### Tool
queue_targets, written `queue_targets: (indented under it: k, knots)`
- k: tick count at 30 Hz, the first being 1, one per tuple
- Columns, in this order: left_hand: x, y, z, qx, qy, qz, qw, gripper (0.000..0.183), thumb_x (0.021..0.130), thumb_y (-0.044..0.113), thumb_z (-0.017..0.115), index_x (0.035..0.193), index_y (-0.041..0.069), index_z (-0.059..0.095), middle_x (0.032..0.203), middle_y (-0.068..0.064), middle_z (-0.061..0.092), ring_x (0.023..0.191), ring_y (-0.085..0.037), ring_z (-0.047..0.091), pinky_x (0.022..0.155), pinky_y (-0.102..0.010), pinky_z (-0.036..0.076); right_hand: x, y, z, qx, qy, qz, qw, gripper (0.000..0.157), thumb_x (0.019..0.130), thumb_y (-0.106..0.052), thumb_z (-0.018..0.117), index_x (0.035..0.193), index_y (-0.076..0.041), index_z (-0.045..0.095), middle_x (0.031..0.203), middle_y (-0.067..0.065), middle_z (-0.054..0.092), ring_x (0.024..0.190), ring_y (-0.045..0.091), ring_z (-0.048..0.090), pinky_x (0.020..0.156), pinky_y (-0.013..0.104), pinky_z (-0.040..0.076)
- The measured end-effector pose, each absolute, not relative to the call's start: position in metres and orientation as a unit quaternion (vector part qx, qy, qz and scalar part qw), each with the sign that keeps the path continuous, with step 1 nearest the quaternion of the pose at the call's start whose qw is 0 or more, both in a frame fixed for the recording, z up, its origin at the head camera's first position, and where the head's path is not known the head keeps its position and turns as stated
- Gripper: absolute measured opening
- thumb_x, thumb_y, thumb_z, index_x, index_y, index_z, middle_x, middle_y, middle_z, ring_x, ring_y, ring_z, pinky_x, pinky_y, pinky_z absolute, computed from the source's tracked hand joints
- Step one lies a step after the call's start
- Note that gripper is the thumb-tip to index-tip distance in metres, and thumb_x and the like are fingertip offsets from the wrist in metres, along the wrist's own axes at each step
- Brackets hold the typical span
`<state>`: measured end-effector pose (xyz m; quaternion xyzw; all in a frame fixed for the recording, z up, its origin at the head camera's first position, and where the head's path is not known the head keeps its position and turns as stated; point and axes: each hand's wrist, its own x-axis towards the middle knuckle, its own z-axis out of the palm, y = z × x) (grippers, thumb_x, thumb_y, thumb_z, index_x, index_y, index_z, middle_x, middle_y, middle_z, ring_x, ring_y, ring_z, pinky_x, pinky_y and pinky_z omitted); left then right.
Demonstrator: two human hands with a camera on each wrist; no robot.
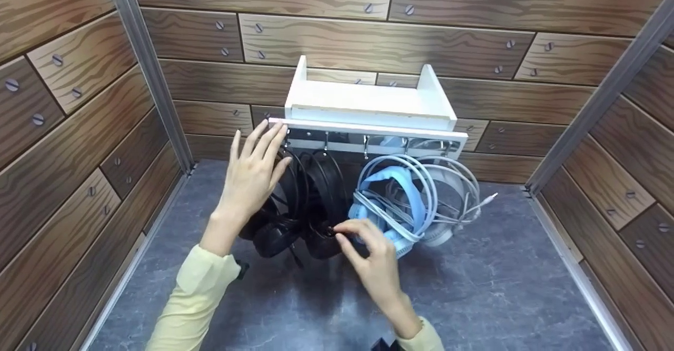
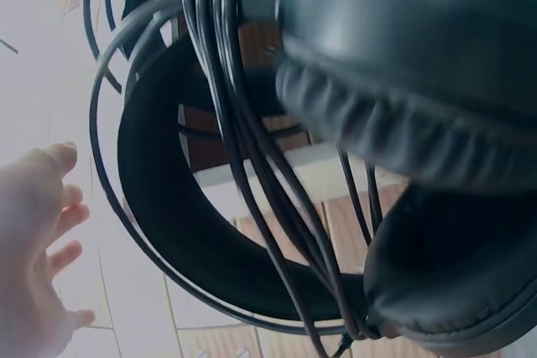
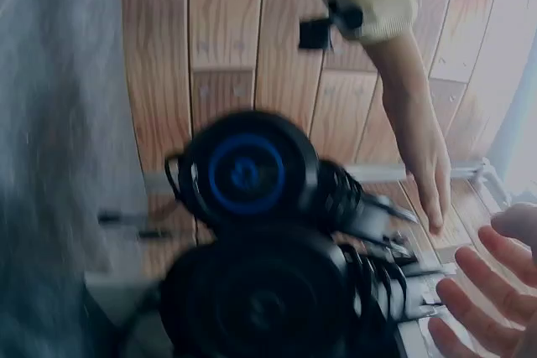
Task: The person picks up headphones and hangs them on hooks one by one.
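Note:
Two pairs of black headphones with bundled cables hang side by side from the left hooks of a white rail. My left hand is raised with straight fingers, its fingertips at the rail's left end. My right hand is low beside the black earcups, thumb and forefinger tips close together there. In the right wrist view the right hand's fingers look loosely spread, with nothing showing between them. An earcup with a blue ring is blurred there. To the right hang blue headphones with a coiled light cable.
Grey-white headphones hang at the rail's right end, their cable plug sticking out. Above the rail is a white shelf against the wood-patterned back wall. Side walls flank the dark grey floor.

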<state>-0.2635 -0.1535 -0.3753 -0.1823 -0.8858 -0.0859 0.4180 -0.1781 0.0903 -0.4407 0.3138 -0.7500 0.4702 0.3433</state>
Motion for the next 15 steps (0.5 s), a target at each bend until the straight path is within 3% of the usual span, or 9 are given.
queue_targets:
  k: [9,15]
  knots:
    - [-0.234,-0.134,-0.392,-0.196,-0.87,-0.134,0.432,0.051,0.095,0.033,0.044,0.141,0.013,0.037,0.145,0.0,0.037,0.135,-0.021,0.03,0.113,-0.046,0.012,-0.195,0.123,-0.444,0.278,-0.769,0.373,0.438,0.02,0.076,-0.012,0.074,0.094,-0.02,0.073,0.091,-0.009,0.066,0.085,0.008,0.061,0.08,0.018,0.047]
    - [-0.209,-0.109,-0.408,-0.206,-0.862,-0.181,0.427,0.053,0.092,0.028,0.051,0.14,0.011,0.037,0.145,-0.003,0.037,0.135,-0.022,0.03,0.112,-0.046,0.017,-0.195,0.133,-0.45,0.254,-0.801,0.329,0.43,0.029,0.082,-0.013,0.068,0.111,-0.015,0.068,0.111,-0.001,0.065,0.108,0.018,0.058,0.096,0.027,0.042]
